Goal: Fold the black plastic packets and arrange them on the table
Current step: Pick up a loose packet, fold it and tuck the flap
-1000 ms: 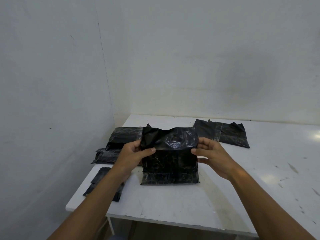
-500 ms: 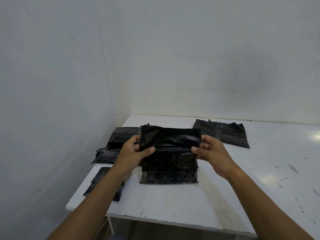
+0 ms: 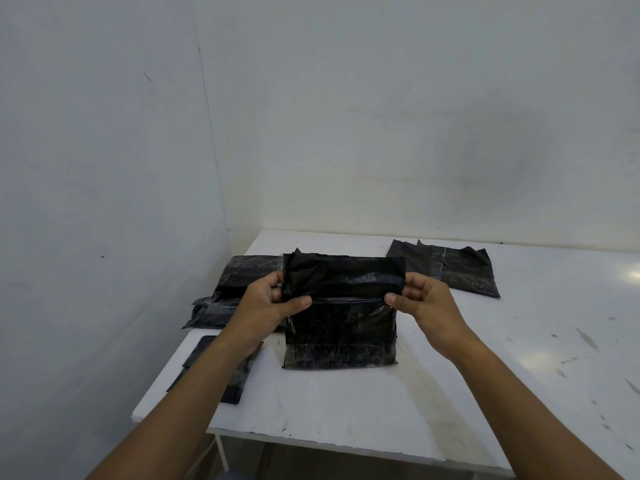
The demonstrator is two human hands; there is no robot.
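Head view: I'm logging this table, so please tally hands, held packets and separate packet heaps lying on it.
Hands: 2, left hand and right hand
Held packet: 1
Packet heaps on the table: 3, back left heap, back right heap, front left heap
Total: 6

Both bare forearms are reaching forward from the lower corners and angling in toward the middle. The left hand [image 3: 265,304] is pinching the left edge of the black packet [image 3: 341,327], with its thumb lying across the front and its fingers curling behind. The right hand [image 3: 427,303] is pinching the right edge the same way, thumb in front and fingers bent behind. Both hands are sitting level with each other, wrists roughly straight.
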